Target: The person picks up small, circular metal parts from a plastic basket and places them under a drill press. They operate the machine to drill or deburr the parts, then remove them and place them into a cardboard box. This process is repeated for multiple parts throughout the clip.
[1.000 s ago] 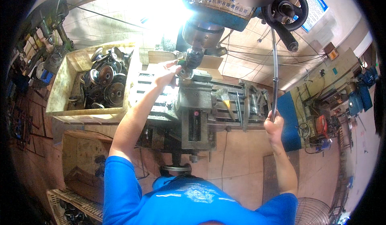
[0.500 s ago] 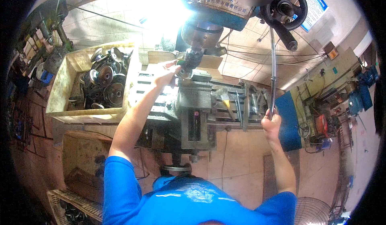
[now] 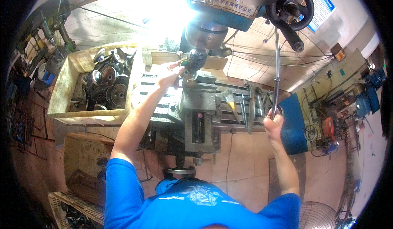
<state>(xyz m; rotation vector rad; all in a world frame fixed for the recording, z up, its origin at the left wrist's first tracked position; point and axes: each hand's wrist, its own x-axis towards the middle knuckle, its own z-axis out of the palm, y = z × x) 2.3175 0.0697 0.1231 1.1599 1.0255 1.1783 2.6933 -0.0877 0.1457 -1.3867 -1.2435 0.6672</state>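
Head view: left hand is up at the small round metal part sitting right under the drill spindle; part lies just right of the fingertips, on top of the vise; fingers look pinched on its edge, though glare from the lamp makes the contact hard to confirm; left arm reaches forward and up, nearly straight, elbow low, blue sleeve at the shoulder.

Right hand is closed around the lower end of the long feed lever; lever runs almost straight up from the fist to the black handwheel on the machine head; right forearm rises from the lower edge, wrist bent slightly inward, fist well apart from the part and to its right.

Vise is bolted to the slotted machine table; loose hand tools lie on the table between vise and right hand; wooden crate left of the table holds a pile of round metal discs, near the left arm but not touching it.
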